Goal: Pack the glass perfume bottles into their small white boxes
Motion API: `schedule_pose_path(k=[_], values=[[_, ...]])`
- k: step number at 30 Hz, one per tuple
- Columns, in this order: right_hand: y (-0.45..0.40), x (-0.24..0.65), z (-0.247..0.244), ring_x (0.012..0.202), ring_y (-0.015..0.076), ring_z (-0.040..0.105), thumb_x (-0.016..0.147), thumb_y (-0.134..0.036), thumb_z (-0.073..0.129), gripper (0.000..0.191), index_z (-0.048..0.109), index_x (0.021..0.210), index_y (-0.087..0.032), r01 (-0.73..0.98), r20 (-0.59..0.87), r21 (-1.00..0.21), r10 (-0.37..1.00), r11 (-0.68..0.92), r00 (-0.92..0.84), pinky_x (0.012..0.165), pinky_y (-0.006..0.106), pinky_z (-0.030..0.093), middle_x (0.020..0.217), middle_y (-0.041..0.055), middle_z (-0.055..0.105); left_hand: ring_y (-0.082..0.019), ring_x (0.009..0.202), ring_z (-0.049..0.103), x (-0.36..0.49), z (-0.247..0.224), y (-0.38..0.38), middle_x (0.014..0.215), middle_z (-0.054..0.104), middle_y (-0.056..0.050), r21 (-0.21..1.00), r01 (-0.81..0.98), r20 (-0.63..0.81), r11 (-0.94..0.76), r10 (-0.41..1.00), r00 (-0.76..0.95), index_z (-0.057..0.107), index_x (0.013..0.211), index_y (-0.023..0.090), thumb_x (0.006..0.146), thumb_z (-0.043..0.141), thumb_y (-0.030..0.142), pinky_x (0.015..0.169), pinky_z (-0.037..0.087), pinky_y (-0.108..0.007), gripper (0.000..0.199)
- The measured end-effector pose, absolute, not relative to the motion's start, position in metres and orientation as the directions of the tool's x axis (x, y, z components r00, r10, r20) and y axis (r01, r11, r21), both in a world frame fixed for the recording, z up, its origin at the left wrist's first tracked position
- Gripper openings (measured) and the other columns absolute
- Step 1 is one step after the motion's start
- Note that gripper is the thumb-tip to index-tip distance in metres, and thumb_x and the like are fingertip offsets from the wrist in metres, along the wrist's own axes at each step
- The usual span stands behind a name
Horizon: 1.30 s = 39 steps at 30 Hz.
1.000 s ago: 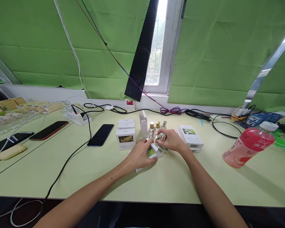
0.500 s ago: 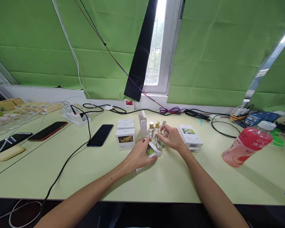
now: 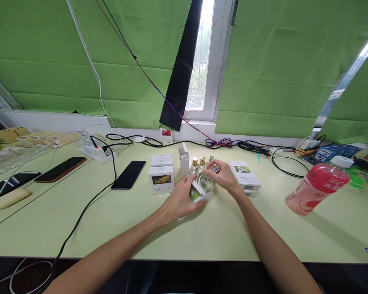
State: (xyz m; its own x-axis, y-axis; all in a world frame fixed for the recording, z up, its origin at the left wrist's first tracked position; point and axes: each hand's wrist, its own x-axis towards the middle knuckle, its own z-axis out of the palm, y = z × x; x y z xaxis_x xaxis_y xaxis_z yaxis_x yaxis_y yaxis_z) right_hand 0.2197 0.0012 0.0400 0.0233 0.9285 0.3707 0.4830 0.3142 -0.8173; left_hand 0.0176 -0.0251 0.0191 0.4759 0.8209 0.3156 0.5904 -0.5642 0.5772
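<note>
My left hand [image 3: 182, 197] is closed around a small white carton [image 3: 196, 193] with a green picture, lying tilted on the table with its end flaps open to the right. My right hand [image 3: 223, 175] pinches a clear glass perfume bottle [image 3: 206, 183] right at the carton's open end; whether any of it is inside, I cannot tell. Just behind stand more glass bottles with gold caps [image 3: 203, 161], partly hidden by my hands. An upright white box [image 3: 184, 158] with a raised flap is beyond them.
White boxes [image 3: 161, 179] stand in a row at left, and flat white boxes [image 3: 244, 175] are stacked at right. A black phone [image 3: 129, 174] lies farther left. A pink drink bottle [image 3: 317, 185] leans at the right. Cables [image 3: 221, 142] run along the back.
The glass bottle in my right hand has tilted, with its base against the carton's open end. My left hand has stayed on the carton, almost still.
</note>
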Motion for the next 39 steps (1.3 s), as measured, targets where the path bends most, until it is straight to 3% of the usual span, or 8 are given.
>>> schedule_pose_path(k=[6,15,30,39], values=[[0.002,0.220,0.040,0.067,0.0144,0.058,0.072,-0.040,0.069,0.022,0.064,0.075,-0.019,0.403,0.321,-0.869,0.947,0.287,0.018,0.065,0.027,0.047,0.084,0.0024,0.068,-0.034,0.120,0.058,0.020,0.021,-0.026,0.130,0.059,-0.012,0.596,0.564,0.343,-0.571,0.817,0.464,0.047,0.135,0.022,0.073,0.077,0.044,0.101,0.049,-0.049,0.072],[-0.002,0.216,0.042,0.055,0.0105,0.048,0.069,-0.043,0.071,0.027,0.063,0.075,-0.019,0.301,0.235,-0.928,0.972,0.219,0.015,0.048,0.023,0.036,0.074,0.0003,0.062,-0.031,0.119,0.059,0.021,0.020,-0.026,0.131,0.059,-0.012,0.594,0.553,0.373,-0.584,0.809,0.454,0.044,0.138,0.022,0.075,0.076,0.045,0.100,0.051,-0.046,0.074],[-0.002,0.210,0.040,0.051,0.0092,0.043,0.067,-0.042,0.073,0.026,0.061,0.074,-0.019,0.251,0.161,-0.955,0.987,0.160,-0.017,0.049,0.023,0.034,0.063,-0.0042,0.054,-0.029,0.115,0.061,0.025,0.018,-0.028,0.129,0.060,-0.010,0.618,0.501,0.434,-0.606,0.794,0.426,0.045,0.138,0.024,0.075,0.077,0.042,0.097,0.052,-0.044,0.073],[-0.003,0.208,0.040,0.052,0.0087,0.043,0.069,-0.041,0.073,0.026,0.061,0.076,-0.019,0.229,0.133,-0.963,0.990,0.140,-0.046,0.049,0.022,0.033,0.067,-0.0036,0.055,-0.028,0.109,0.063,0.026,0.015,-0.028,0.124,0.061,-0.008,0.615,0.482,0.467,-0.624,0.781,0.415,0.048,0.135,0.026,0.074,0.079,0.040,0.094,0.054,-0.045,0.070]])
